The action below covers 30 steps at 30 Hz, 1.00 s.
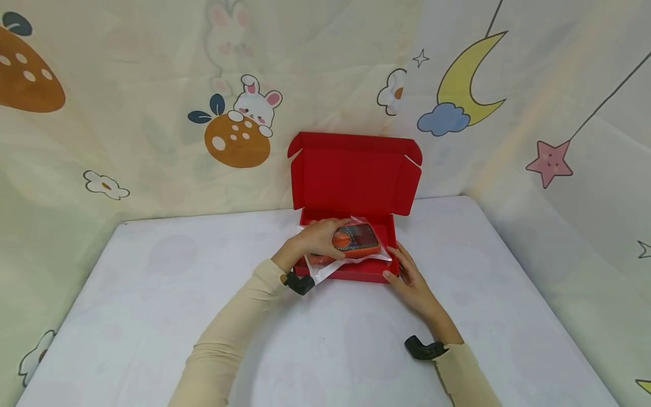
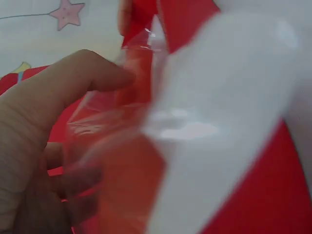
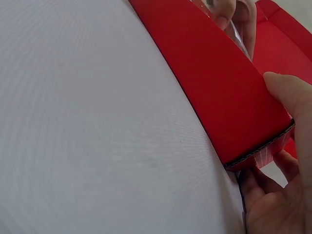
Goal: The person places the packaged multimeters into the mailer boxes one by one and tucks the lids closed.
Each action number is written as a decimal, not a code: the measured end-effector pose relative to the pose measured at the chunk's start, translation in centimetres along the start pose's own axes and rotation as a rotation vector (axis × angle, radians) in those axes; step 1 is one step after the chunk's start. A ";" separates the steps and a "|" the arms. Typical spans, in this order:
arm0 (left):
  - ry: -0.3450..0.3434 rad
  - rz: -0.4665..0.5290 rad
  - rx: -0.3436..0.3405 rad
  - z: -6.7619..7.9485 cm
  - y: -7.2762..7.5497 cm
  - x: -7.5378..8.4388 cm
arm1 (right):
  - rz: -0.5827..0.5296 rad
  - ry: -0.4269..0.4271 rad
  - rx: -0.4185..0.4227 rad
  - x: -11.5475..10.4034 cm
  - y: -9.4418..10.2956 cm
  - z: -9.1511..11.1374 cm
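Note:
An orange multimeter (image 1: 363, 236) with a round dial and a dark screen lies inside a clear plastic bag (image 1: 320, 272). My left hand (image 1: 317, 236) grips it through the bag, over the tray of an open red cardboard box (image 1: 356, 277). In the left wrist view the thumb presses on the bagged orange side (image 2: 131, 185), and a blurred white strip of the bag covers part of it. My right hand (image 1: 414, 288) holds the box's front right corner; in the right wrist view its thumb (image 3: 280, 87) rests on the top edge, with fingers by the side wall.
The box's lid (image 1: 356, 172) stands raised behind the tray, close to a printed cloth backdrop (image 1: 325, 68). Everything stands on a white-covered table (image 1: 203, 294). A dark strap-mounted device (image 1: 424, 347) sits on the right wrist, another (image 1: 300, 282) on the left.

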<state>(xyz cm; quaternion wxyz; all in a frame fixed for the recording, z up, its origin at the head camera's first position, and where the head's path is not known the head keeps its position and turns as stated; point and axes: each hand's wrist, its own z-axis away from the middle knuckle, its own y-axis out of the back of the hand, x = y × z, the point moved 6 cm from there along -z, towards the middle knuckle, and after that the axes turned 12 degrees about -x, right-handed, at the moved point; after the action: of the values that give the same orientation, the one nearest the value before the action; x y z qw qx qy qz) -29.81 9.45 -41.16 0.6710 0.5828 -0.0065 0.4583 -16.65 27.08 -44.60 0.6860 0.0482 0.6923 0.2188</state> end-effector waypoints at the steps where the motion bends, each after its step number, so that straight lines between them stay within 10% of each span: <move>1: 0.014 -0.014 0.010 -0.1 -0.1 0.0 | -0.004 0.005 0.002 -0.1 0.0 0.0; 19: -0.124 -0.138 0.036 -1.3 -1.0 -0.8 | -0.005 -0.019 0.001 0.5 0.0 0.1; 30: -0.042 -0.165 0.157 -0.8 0.0 -0.7 | -0.002 -0.023 0.008 0.1 0.0 0.2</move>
<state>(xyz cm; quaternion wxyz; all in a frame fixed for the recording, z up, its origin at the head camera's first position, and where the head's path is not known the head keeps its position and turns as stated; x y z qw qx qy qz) -30.62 9.70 -41.81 0.6584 0.6415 0.0635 0.3885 -16.43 27.17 -44.67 0.6939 0.0528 0.6852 0.2151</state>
